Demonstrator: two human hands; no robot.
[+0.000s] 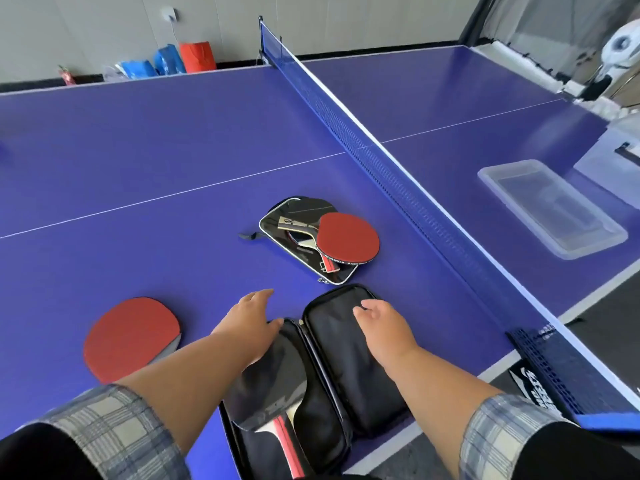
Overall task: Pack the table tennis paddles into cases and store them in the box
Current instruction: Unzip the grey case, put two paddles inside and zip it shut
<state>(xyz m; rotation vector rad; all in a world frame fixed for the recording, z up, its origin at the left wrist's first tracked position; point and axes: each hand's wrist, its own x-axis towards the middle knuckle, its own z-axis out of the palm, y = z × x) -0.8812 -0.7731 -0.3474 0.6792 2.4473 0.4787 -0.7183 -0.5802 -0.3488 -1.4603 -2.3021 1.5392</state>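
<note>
Black case lies open at the table's near edge, its paddle lengthwise, handle toward the person. Left hand rests flat, right hand loosely curled, both on the case and gripping nothing.

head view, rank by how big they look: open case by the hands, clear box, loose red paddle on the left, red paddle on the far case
1. open case
2. clear box
3. loose red paddle
4. red paddle on the far case
The paddles' gap may be only nearness.
</note>
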